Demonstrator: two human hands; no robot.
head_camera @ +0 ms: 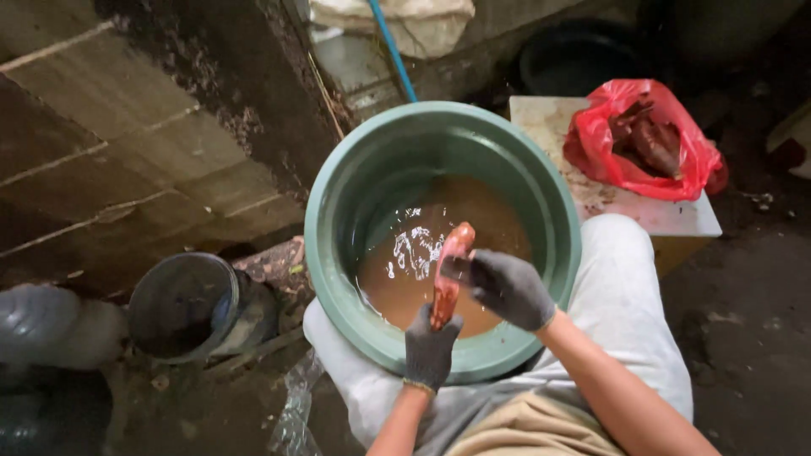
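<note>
The lower end of the reddish root [448, 274] is covered by the gloved left hand [431, 348]; the gloved right hand [507, 289] hides part of its middle. The muddy water [473, 215] in the green tub [338, 203] conceals the tub floor. At 6 o'clock the frame edge cuts off both forearms. At 2 o'clock the contents of the red plastic bag [638, 139] are partly wrapped and only show as dark reddish shapes. At 12 o'clock the blue hose [393, 51] and pale sack [405, 21] are cut off. At 9 o'clock the grey ribbed object [42, 325] is blurred and cropped.
</note>
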